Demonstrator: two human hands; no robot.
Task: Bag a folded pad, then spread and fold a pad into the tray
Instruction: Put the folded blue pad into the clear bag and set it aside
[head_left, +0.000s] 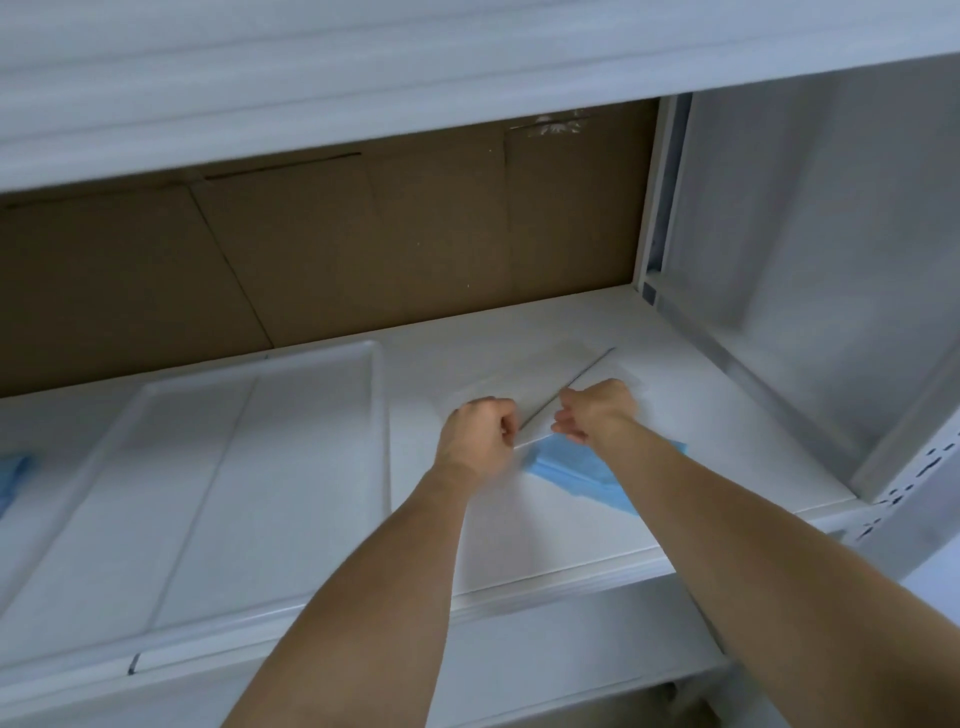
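Clear bag (550, 384), flat on shelf (727, 415), long axis running away rightward; left hand (480, 436) and right hand (597, 410) pinch its near mouth edge, fingers curled; folded blue pad (571, 473) lies just nearer, under right wrist; tray (374, 374) left.

Both arms extended fwd, bare forearms converging; left hand (479, 435) & right hand (597, 410) fisted, fingers curled, knuckles nearly touching, pinching sth thin.

White shelf (691, 415) carries tray (382, 415), clear bag (561, 374), blue pad (566, 475).
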